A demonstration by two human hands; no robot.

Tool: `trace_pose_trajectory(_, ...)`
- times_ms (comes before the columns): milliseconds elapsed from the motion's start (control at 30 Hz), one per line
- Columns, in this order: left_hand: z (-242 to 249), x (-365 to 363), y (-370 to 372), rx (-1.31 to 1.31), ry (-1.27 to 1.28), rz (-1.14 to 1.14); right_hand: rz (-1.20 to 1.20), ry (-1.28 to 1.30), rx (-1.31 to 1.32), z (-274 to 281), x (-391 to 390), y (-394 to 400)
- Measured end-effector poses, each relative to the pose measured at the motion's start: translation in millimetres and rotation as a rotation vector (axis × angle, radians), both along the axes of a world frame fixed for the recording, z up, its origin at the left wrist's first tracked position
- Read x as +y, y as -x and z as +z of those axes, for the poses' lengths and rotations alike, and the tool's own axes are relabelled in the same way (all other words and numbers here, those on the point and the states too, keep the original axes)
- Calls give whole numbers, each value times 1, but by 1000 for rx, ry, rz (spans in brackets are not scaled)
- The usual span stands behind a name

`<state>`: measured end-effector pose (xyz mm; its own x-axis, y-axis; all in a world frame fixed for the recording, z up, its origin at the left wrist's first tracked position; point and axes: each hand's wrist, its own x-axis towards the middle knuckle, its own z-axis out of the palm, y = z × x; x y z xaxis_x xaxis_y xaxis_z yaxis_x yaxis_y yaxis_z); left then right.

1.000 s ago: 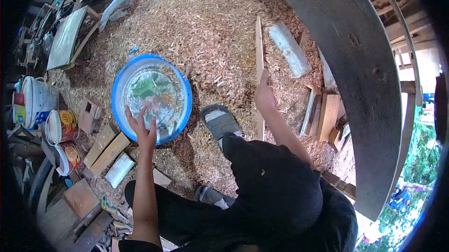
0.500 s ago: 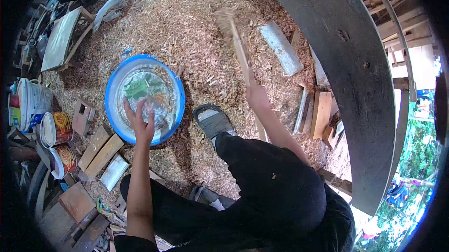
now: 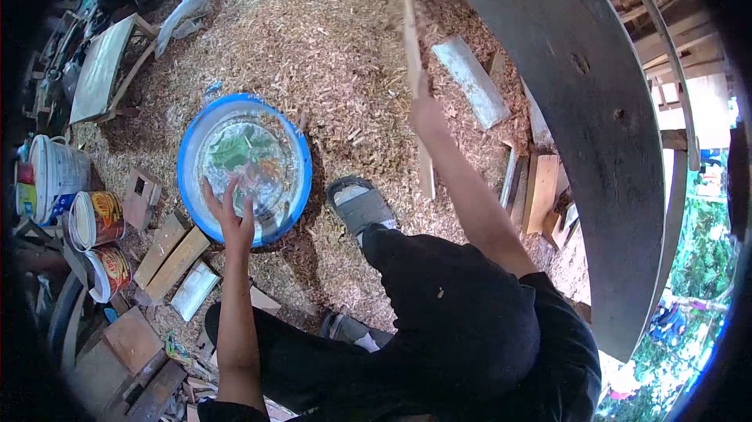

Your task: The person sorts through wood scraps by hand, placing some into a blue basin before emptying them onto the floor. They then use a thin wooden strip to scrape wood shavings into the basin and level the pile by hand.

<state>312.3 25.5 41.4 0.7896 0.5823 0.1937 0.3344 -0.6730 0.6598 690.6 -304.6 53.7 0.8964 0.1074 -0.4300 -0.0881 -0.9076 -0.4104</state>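
My right hand is wrapped round a long wooden stick. Its near end sticks out below my fist, and its far end blurs into the wood shavings on the ground. My left hand is open, fingers spread, over the near part of a blue-rimmed basin. Inside the basin, something green and leaf-like shows beside a patch of pink and orange.
Wood shavings cover the ground. Wood offcuts and paint-like buckets lie left; a small wooden stool stands farther back. A pale board and a large dark curved plank are right. My sandalled foot is beside the basin.
My right hand has moved away from me, carrying the stick, whose far end has gone farther out and slightly right. My left hand has shifted slightly toward me, still spread over the basin.
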Motion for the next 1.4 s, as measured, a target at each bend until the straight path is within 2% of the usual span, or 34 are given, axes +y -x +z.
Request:
trace_pose_trajectory(33,1,1,1,12,-5,7,10,-2,-4,-11,13,8)
trace_pose_trajectory(100,4,2,3,29,-12,24,328,56,-124,-21,31,37)
trace_pose_trajectory(133,6,2,2,28,5,27,337,54,-120,-17,34,41)
trace_pose_trajectory(267,9,1,7,32,37,45,270,58,58,11,21,54)
trace_pose_trajectory(333,12,4,11,58,8,44,199,103,-141,15,-2,63)
trace_pose_trajectory(367,12,3,12,78,-15,46,201,104,-144,19,-13,60)
trace_pose_trajectory(433,6,7,15,62,-15,40,-50,122,-138,36,-31,56)
trace_pose_trajectory(467,2,8,18,50,-18,34,-48,126,-137,41,-36,50)
trace_pose_trajectory(533,1,7,18,61,-18,39,-14,161,35,42,-38,30)
trace_pose_trajectory(567,1,6,18,73,-21,42,68,204,-136,14,-41,28)
trace_pose_trajectory(667,5,3,13,77,18,34,53,87,11,36,-3,38)
trace_pose_trajectory(733,4,1,7,68,4,21,60,65,9,15,9,44)
trace_pose_trajectory(767,4,1,5,67,-12,5,159,88,-56,-8,11,50)
trace_pose_trajectory(800,6,2,2,69,-15,0,258,111,-119,-7,17,57)
trace_pose_trajectory(900,7,-5,-3,40,-39,-25,206,56,22,9,17,61)
trace_pose_trajectory(1033,5,-5,-4,87,-20,-25,257,101,19,23,-9,73)
trace_pose_trajectory(1100,2,-5,-2,92,-35,-28,111,45,68,33,-26,77)
trace_pose_trajectory(1133,4,-5,-2,88,-20,-19,113,46,70,26,-33,76)
trace_pose_trajectory(1200,5,-4,-3,80,-5,-7,125,196,-165,0,-47,74)
trace_pose_trajectory(1233,3,-2,-2,77,-2,-3,127,196,-168,-17,-54,74)
trace_pose_trajectory(1300,2,0,-1,73,2,9,286,368,-312,-44,-65,78)
trace_pose_trajectory(1333,1,1,0,63,-8,6,293,367,-313,-42,-65,84)
trace_pose_trajectory(1400,2,5,4,56,-27,11,105,105,-445,-38,-63,102)
